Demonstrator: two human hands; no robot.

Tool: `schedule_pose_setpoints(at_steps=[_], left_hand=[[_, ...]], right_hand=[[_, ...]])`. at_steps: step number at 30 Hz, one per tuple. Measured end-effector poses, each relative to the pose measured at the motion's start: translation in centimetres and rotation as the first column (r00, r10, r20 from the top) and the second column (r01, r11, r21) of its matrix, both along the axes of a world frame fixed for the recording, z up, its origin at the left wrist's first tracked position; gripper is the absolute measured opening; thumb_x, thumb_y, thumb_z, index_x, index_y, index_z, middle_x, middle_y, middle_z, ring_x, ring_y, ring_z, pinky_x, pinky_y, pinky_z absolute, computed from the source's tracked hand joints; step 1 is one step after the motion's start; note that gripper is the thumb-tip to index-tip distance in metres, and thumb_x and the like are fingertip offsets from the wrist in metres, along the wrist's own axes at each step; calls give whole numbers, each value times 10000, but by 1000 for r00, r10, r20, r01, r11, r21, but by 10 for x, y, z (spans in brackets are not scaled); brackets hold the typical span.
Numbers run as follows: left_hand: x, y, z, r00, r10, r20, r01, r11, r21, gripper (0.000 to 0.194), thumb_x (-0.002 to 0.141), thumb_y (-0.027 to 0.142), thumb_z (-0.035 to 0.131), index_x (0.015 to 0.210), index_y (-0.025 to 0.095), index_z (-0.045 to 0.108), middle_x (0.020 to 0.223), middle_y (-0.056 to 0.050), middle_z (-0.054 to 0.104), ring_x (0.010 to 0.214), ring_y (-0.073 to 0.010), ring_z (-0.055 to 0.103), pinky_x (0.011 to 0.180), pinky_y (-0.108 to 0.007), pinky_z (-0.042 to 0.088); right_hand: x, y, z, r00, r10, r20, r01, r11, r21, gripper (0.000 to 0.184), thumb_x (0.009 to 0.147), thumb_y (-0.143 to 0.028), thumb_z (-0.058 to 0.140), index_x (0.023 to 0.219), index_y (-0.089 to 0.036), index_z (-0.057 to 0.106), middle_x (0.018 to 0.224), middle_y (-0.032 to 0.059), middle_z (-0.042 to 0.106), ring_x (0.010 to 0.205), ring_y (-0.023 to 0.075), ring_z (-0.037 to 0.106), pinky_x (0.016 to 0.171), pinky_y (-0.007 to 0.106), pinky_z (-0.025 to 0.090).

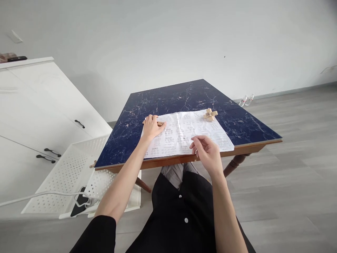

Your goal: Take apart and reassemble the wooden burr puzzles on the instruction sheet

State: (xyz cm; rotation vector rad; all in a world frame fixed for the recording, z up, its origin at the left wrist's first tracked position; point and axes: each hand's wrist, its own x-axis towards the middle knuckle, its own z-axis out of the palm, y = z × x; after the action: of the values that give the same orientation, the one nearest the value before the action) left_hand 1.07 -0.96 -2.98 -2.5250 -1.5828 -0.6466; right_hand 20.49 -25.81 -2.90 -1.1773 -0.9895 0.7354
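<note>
The left hand (152, 127) curls its fingers over a wooden piece (160, 123) at the far left of the paper sheet (181, 135); the right hand (206, 149), fingers loosely bent, hovers at its near edge. A wooden block assembly (210, 115) sits on its far-right corner. Blue tabletop (168, 100) extends beyond it.

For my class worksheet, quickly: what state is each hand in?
Left hand: on a wooden piece; grip unclear.
Right hand: half open, nothing visible in it.

Dark blue rectangular tabletop (168, 100) with white marble veining, grey-printed white paper sheet (181, 131) on it, plain tan wooden block piece (210, 114) at its right
</note>
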Motion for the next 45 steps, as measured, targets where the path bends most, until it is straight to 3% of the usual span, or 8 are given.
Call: schedule_pose_setpoints(at_steps=[7,13,20,25,29,34,38,45], left_hand=[[1,-5,6,999,-34,-11,34,999,4,298,987,521,626,939,228,650,1063,-134,728,1129,-366,653,1049,-523,501],[2,-6,9,997,-83,-3,83,996,-11,320,1005,450,583,784,228,646,895,-105,750,928,-315,708,993,-496,529],[2,-10,12,991,-130,5,131,991,-25,351,1010,449,562,756,229,661,809,-91,727,825,-285,693,941,-465,548],[2,-14,11,993,-112,33,113,994,-6,307,994,515,602,926,233,700,1088,-128,727,1153,-346,651,1156,-531,435],[-8,-13,8,996,20,87,-20,1000,-1,557,958,660,627,1284,208,643,1529,-218,528,1513,-458,382,1284,-638,230],[-24,-9,7,999,-6,45,14,983,-181,871,865,833,636,1439,183,557,1606,-262,478,1511,-500,428,1219,-637,366],[-23,-18,8,990,-138,35,143,958,-248,777,906,797,621,1429,223,580,1668,-194,449,1538,-431,450,1258,-547,386],[-9,-62,11,949,-296,108,314,913,-261,471,1046,527,560,1421,248,617,1635,-128,523,1528,-353,493,1271,-509,416]], right_hand=[[-2,-1,4,999,51,-4,-51,998,-45,348,1029,-558,648,1017,-212,690,852,56,730,657,174,638,575,313,477],[-3,2,0,996,85,19,-84,995,-61,385,1022,-591,637,1013,-211,695,869,73,753,660,182,654,552,308,477],[-9,4,4,994,111,24,-109,992,-64,377,1031,-575,625,1006,-207,703,868,72,756,667,184,659,577,317,489],[-10,4,8,991,130,33,-127,989,-82,350,1028,-556,636,999,-214,702,844,57,748,672,183,661,580,313,481],[-9,5,10,992,123,36,-120,990,-78,344,1028,-547,628,991,-212,700,838,59,749,670,186,666,578,313,482],[-10,9,7,991,103,84,-94,991,-97,306,1027,-507,613,996,-217,705,894,81,783,752,218,714,638,333,526],[-12,12,3,975,77,207,-53,992,-115,255,1021,-446,602,1052,-224,726,1030,105,816,898,260,755,718,362,557],[-10,15,-4,955,77,285,-50,994,-98,260,1031,-434,571,1065,-234,734,1066,108,819,926,278,758,715,370,552]])
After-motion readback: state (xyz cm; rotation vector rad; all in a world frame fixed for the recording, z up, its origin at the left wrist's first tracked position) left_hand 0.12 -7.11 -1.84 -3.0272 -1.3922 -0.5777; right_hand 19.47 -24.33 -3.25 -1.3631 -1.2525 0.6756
